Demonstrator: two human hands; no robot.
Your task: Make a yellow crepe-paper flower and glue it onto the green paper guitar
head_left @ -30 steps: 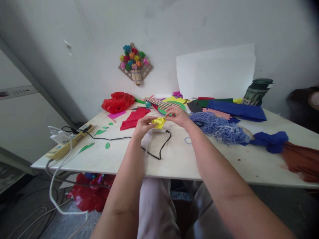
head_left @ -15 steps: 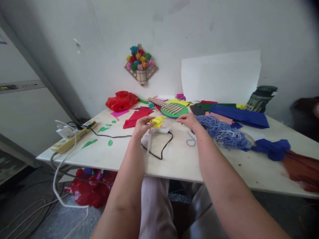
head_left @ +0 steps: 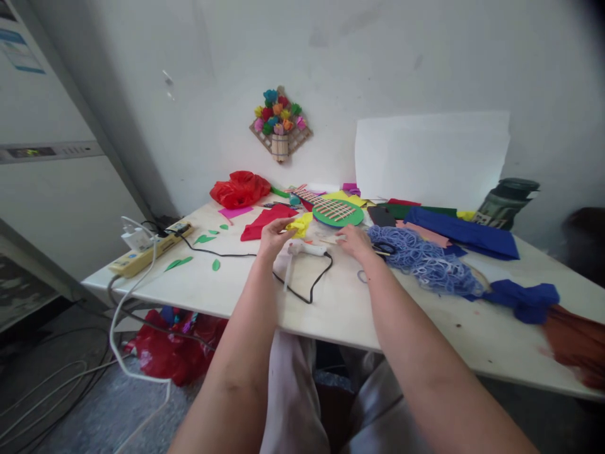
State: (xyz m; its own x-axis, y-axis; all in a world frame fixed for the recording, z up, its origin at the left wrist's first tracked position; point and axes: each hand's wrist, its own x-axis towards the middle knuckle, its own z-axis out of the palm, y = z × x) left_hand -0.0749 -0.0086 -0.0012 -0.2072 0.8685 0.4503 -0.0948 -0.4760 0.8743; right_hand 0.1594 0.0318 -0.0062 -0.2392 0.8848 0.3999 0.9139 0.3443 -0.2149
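White bench [head_left: 338,309], yellow paper [head_left: 301,223] pinched

Head view: the left hand [head_left: 276,236] has it between thumb and fingertips, near the glue gun [head_left: 311,249]. The right hand [head_left: 355,242], fingers curled, sits apart to its right; any hold is unclear.

Crinkly yellow paper [head_left: 300,224], left hand [head_left: 275,236] pinching it
Glue gun [head_left: 311,250] is near it at 6 o'clock, blue yarn pile [head_left: 416,255] just beside the right hand [head_left: 355,242] at 3 o'clock

Glue gun [head_left: 309,248] lies on table [head_left: 331,318]; power strip [head_left: 154,250] at left; yarn [head_left: 420,258] at right; bottle [head_left: 507,203] behind yarn, farther right.
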